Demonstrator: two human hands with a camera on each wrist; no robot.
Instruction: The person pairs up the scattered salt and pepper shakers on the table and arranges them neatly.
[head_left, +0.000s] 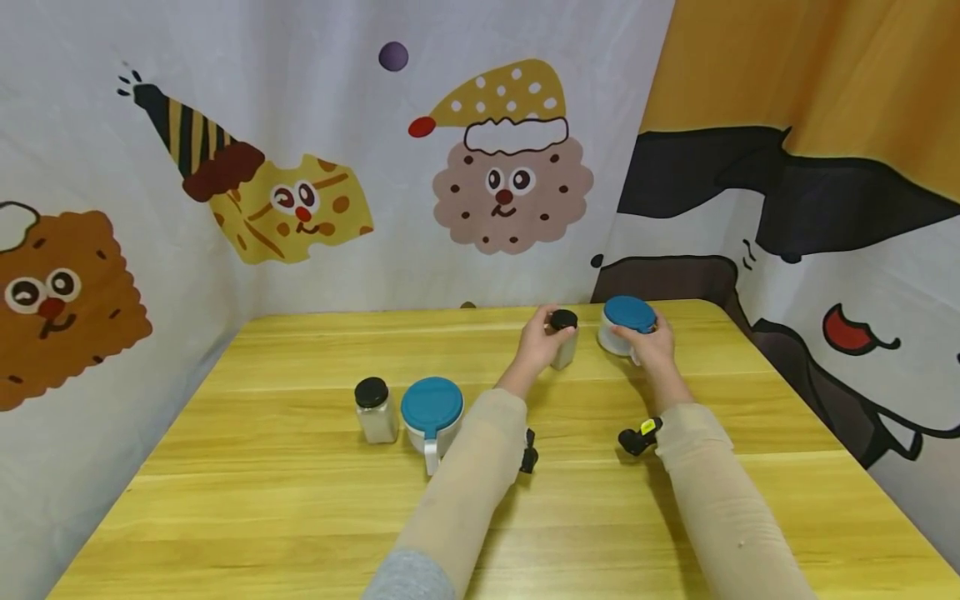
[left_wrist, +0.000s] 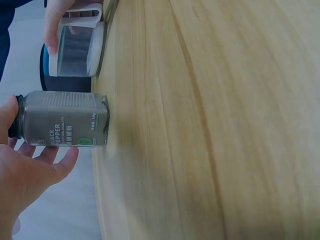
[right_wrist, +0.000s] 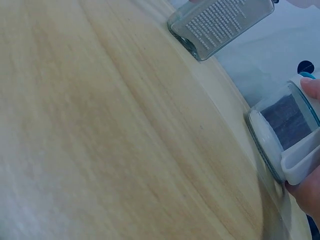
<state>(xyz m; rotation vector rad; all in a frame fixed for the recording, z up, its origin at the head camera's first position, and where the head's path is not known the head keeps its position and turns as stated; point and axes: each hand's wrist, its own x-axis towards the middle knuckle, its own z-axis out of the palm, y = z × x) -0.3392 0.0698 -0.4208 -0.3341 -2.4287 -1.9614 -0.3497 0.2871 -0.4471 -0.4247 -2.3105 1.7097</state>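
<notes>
Black lid (head_left: 564, 319) topmost, a pepper jar (left_wrist: 65, 120) is upright in the left hand (head_left: 536, 346): the thumb presses near the neck, and the other fingers curl round the far side. Just right of those fingers, the right hand (head_left: 660, 340) grips a blue-lidded pot (head_left: 627, 320) near its rim — thumb over the near side, white handle (right_wrist: 302, 157) turned toward the person. Both bases are close to the table (head_left: 300, 517); whether they touch it, I cannot tell. Well left of the left fingers and nearer the person, a second jar (head_left: 377, 414) and a second pot (head_left: 432, 408) stand side by side.

My reading is that the step in hand is positioning this pair, one per hand. The next move probably calls for level wrists — and for fingers loosening only once both bases sit flat.
</notes>
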